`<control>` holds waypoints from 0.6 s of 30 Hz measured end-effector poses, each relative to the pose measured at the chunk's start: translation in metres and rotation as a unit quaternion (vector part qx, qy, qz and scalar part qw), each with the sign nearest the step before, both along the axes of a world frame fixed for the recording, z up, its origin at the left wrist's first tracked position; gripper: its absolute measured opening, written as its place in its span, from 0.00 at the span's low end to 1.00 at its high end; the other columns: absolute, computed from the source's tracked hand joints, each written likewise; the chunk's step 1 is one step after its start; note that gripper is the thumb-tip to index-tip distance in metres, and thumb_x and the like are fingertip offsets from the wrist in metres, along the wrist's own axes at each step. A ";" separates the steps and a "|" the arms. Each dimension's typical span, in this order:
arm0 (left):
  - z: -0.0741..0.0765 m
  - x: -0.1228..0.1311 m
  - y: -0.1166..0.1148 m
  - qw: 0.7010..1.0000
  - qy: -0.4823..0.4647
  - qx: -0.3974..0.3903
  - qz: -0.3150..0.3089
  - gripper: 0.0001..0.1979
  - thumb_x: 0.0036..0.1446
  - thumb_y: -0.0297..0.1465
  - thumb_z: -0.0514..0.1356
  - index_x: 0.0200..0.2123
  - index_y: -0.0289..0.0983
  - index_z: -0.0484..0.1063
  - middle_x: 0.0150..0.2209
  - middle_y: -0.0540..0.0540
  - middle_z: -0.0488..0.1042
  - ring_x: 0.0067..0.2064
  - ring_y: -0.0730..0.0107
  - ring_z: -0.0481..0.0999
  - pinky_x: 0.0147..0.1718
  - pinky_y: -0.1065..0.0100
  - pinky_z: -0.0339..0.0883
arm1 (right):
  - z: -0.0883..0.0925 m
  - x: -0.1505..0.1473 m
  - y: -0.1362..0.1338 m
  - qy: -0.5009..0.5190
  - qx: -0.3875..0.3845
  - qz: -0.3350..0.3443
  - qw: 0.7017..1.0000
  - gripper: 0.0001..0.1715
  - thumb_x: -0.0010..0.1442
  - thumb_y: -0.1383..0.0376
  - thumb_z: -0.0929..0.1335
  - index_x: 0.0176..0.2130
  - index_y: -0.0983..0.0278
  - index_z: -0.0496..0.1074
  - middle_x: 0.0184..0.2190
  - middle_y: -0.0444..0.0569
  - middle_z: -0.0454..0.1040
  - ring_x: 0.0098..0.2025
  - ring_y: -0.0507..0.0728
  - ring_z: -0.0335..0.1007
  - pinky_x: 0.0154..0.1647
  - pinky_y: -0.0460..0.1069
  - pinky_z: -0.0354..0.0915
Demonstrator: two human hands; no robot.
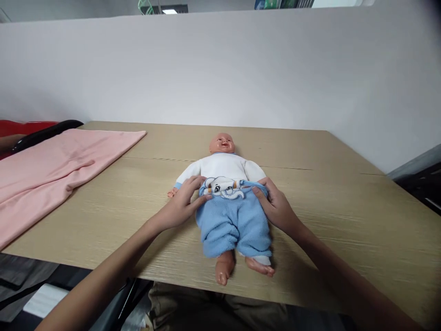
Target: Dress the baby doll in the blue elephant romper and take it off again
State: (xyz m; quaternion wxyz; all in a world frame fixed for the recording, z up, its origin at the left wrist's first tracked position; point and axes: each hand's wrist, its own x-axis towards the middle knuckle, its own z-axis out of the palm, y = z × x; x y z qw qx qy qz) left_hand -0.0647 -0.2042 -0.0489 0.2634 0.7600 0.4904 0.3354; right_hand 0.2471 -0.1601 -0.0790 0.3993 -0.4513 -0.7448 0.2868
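Observation:
A baby doll [222, 143] lies on its back on the wooden table, head away from me and bare feet toward me. It wears a white top [223, 166] with blue trim and fluffy blue pants [222, 225]. My left hand [184, 202] grips the pants' waist on the left side, thumb on top. At the right side of the waistband, my right hand [275, 207] holds the blue fabric between thumb and fingers. Between my hands, a cartoon face print [225, 187] shows at the doll's waist. The fingertips are partly hidden by cloth.
A pink cloth [69, 165] covers the left part of the table [344, 220]. Beyond the far edge stands a white partition [220, 69]. At the far left, another person's arm [10, 142] shows beside a black and red chair [48, 133].

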 end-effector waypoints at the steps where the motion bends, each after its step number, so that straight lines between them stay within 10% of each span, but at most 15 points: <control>1: -0.004 0.001 0.005 1.000 -0.002 -0.006 0.008 0.14 0.73 0.44 0.59 0.51 0.41 0.69 0.52 0.42 0.75 0.55 0.54 0.73 0.58 0.56 0.65 | 0.000 -0.003 0.003 -0.015 -0.001 -0.016 1.000 0.19 0.76 0.45 0.64 0.43 0.56 0.69 0.31 0.43 0.74 0.33 0.60 0.69 0.40 0.54 0.64; 7: -0.024 0.004 0.051 0.990 -0.081 -0.107 0.031 0.20 0.72 0.51 0.57 0.49 0.40 0.64 0.28 0.57 0.58 0.29 0.68 0.61 0.29 0.66 0.53 | -0.003 -0.022 0.034 -0.067 0.005 -0.074 0.995 0.18 0.73 0.46 0.64 0.41 0.56 0.66 0.30 0.44 0.73 0.36 0.62 0.71 0.40 0.53 0.62; 15: -0.025 -0.005 0.054 0.997 0.011 0.062 0.041 0.18 0.71 0.48 0.60 0.47 0.40 0.73 0.48 0.43 0.73 0.53 0.54 0.71 0.53 0.56 0.65 | -0.002 -0.023 0.034 -0.065 0.073 -0.047 0.994 0.17 0.69 0.47 0.69 0.42 0.57 0.72 0.42 0.52 0.79 0.49 0.67 0.74 0.55 0.58 0.66; 18: -0.026 -0.002 0.061 0.999 -0.012 0.016 0.040 0.16 0.75 0.47 0.56 0.47 0.40 0.70 0.43 0.47 0.73 0.46 0.58 0.71 0.48 0.59 0.65 | -0.003 -0.029 0.043 -0.050 0.071 -0.062 0.994 0.15 0.72 0.49 0.67 0.44 0.57 0.71 0.40 0.51 0.78 0.46 0.65 0.73 0.53 0.58 0.66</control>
